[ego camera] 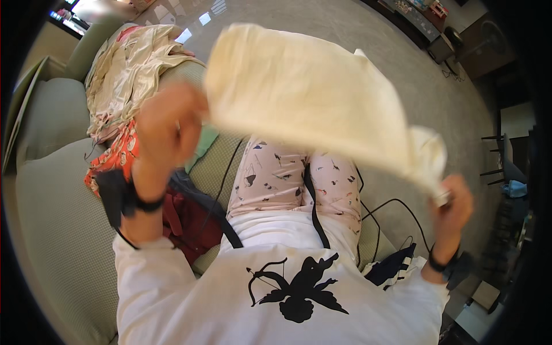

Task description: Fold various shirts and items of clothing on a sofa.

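Note:
A cream-coloured cloth garment [306, 90] hangs stretched in the air between my two hands, above my lap. Its left edge is pinched in my left hand [172, 123], which is blurred. On the other side my right hand [455, 202] grips a bunched corner of the same cloth. What kind of garment it is, I cannot tell. Below it are my legs in pale pink printed trousers [276, 181], partly covered by the cloth at the knees.
I sit on a grey-green sofa [64, 207]. To my left lie a pile of cream clothes [129, 73], a red patterned cloth [116, 155] and a dark red garment [194, 228]. Black cables [396, 200] run by my right side, near a navy garment [392, 267].

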